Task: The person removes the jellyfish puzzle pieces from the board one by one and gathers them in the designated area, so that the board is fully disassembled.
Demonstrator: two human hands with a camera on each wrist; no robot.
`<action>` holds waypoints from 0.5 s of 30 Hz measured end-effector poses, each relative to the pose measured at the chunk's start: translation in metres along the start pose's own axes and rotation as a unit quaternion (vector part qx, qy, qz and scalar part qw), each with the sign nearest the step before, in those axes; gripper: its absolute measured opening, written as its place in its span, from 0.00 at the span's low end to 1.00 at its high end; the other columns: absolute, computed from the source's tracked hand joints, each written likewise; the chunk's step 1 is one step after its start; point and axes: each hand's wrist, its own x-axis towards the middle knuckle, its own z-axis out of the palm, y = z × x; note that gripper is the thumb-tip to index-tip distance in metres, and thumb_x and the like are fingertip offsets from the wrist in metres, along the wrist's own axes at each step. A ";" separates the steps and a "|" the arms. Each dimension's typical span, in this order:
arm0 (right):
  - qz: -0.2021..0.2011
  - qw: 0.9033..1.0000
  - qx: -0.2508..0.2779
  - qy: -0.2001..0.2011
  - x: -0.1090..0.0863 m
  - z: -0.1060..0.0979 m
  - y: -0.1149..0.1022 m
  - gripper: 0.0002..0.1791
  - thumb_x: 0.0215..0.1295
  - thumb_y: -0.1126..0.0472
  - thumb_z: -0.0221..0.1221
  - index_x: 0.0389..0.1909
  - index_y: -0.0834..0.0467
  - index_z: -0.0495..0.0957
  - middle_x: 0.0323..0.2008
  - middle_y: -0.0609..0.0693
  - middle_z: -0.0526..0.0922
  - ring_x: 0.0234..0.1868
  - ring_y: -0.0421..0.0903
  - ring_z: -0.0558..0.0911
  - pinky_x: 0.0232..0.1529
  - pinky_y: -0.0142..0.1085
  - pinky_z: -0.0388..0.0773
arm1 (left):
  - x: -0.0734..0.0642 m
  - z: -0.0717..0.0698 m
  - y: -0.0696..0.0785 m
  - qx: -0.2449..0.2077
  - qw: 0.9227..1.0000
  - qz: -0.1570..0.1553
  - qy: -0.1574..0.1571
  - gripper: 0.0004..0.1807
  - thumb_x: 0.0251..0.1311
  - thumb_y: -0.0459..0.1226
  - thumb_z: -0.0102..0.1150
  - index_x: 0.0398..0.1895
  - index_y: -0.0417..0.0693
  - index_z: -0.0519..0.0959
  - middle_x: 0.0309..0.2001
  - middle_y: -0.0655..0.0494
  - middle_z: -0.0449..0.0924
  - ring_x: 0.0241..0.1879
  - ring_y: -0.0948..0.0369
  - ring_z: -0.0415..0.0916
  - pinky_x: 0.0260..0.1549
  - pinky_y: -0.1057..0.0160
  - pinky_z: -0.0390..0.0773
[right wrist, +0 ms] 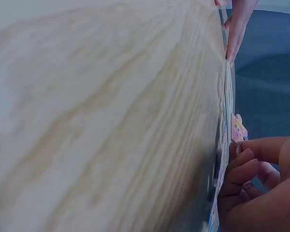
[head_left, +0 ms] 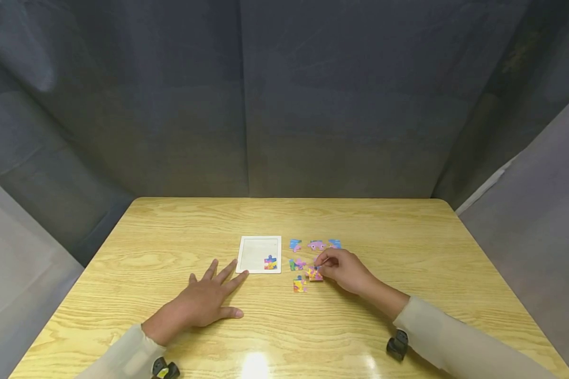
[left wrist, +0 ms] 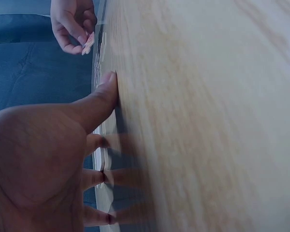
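Note:
My right hand pinches a pink and yellow jigsaw puzzle piece by its edge, tilted up above the table. In the right wrist view the same puzzle piece sticks out past the thumb and fingertips. My left hand lies spread, fingertips on the table and at the near left corner of a white square puzzle frame. One colourful piece sits in the frame's near right corner. Palm and thumb of the left hand fill much of the left wrist view.
Right of the frame lie several loose pieces: a blue and pink one, a purple one with eyes, a green and pink one and a yellow one. Dark curtains hang behind the wooden table.

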 end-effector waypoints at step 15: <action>-0.034 0.998 -0.055 0.000 -0.018 -0.003 0.006 0.04 0.70 0.70 0.61 0.40 0.59 0.82 0.31 0.48 0.82 0.29 0.42 0.74 0.31 0.30 0.74 | 0.000 -0.002 0.001 -0.006 1.000 0.001 -0.002 0.49 0.63 0.68 0.56 0.83 0.64 0.54 0.84 0.49 0.42 0.78 0.29 0.40 0.56 0.14 0.56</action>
